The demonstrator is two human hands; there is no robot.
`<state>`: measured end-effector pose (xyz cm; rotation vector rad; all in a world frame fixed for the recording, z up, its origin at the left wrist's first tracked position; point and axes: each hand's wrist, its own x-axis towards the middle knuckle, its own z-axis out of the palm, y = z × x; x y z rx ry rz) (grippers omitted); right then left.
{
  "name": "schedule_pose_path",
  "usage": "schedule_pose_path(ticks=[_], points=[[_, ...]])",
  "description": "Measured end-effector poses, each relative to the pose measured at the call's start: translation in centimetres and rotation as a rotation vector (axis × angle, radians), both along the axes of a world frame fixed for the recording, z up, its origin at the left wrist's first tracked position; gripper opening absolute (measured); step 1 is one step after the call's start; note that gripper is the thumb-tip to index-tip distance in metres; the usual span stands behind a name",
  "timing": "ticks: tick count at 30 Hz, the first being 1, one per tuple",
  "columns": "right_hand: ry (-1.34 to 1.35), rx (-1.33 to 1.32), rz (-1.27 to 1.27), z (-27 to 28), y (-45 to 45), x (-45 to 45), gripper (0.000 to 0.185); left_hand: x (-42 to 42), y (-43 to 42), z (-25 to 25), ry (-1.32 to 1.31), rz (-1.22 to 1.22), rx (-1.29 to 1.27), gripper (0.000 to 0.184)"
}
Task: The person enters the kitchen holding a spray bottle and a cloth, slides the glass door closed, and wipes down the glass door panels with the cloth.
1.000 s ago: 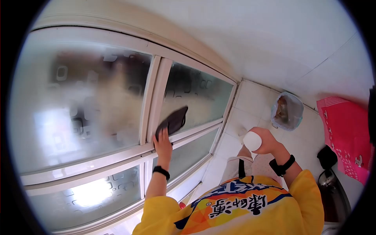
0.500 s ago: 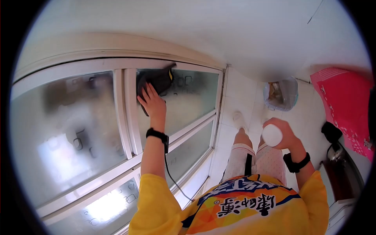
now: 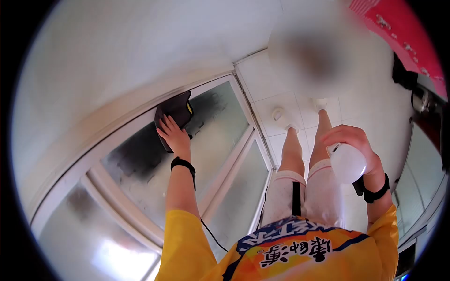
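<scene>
My left hand [image 3: 174,136] presses a dark grey cloth [image 3: 177,111] flat against the upper part of the frosted glass pane [image 3: 206,136], its fingers spread over the cloth. A small yellow patch shows at the cloth's right edge. My right hand [image 3: 351,139] is wrapped round a white rounded object [image 3: 348,163] and holds it in front of my right thigh. The underside of that object and some of the fingers around it are hidden.
White door frame bars [image 3: 119,202] run beside the glass. A black cable [image 3: 213,237] hangs below my left arm. A pink patterned cloth [image 3: 405,40] is at the upper right, with a black item [image 3: 404,75] below it. My feet stand on white floor tiles [image 3: 267,75].
My left hand has moved the cloth up the glass to the pane's top edge. My right hand has shifted right with the white object. The camera view has turned, and the bin is now blurred.
</scene>
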<state>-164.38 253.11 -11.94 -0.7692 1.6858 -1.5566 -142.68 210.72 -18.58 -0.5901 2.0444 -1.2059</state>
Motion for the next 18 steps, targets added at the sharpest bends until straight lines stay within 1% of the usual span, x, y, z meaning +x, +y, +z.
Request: schedule_pose_path(ticks=[3,7,8,9,12,13,18], points=[[-0.057,0.072,-0.078,-4.3,0.4,1.9,0.023,-0.3,-0.2,-5.4,-0.088,0.013,0.007,0.072],[0.027,0.071,-0.077,-9.6,0.9,2.9,0.024,0.2,-0.3,-12.8,-0.136,-0.053,0.034,0.069],[0.09,0.108,-0.062,-10.9,1.1,3.2,0.027,0.2,-0.4,-14.5,-0.135,-0.068,0.042,0.069],[0.113,0.105,-0.072,-12.1,1.2,3.4,0.024,0.2,-0.4,-16.3,-0.13,-0.08,0.043,0.069],[0.07,0.189,-0.146,-14.5,1.2,4.4,0.02,0.3,-0.6,-21.8,-0.139,-0.09,0.05,0.067],[0.067,0.158,-0.148,-15.8,1.3,4.6,0.02,0.2,-0.5,-23.4,-0.142,-0.089,0.048,0.067],[0.094,0.181,-0.071,-21.1,1.6,5.1,0.016,-0.1,-0.6,-31.5,-0.198,-0.062,0.113,0.065]])
